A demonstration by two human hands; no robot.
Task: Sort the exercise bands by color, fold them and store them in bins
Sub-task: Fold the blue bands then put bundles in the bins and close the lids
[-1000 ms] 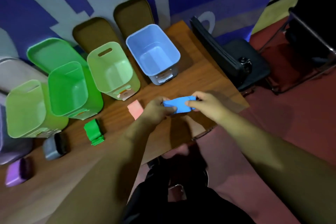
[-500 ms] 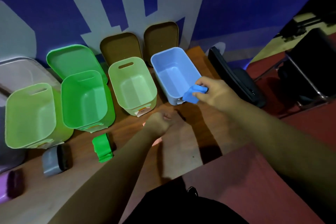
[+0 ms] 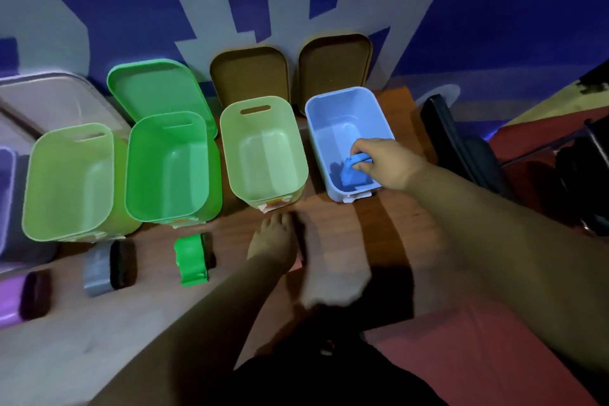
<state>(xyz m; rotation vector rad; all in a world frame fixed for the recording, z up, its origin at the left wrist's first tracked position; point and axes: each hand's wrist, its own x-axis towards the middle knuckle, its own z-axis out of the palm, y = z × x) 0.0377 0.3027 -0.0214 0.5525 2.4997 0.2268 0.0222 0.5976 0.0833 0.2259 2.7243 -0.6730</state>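
Since half a second ago the right hand (image 3: 384, 160) has gone from the near rim of the blue bin (image 3: 342, 112) down into it, carrying the folded blue band (image 3: 352, 175), and the left hand (image 3: 273, 241) has uncurled from a fist. Now the right fingers pinch the band low against the bin's near right corner, right of centre in the frame. The left hand lies apart on the table (image 3: 379, 241), lower centre, fingers stretched forward and clasping nothing I can see. The likely trouble is the release. The springy band may unfold once the pinch lets go, or cling to the fingers and ride back out. The wrist crosses the near rim, so leaning there could tip the light bin. The green band (image 3: 189, 257) and grey band (image 3: 97, 270) wait lower left.
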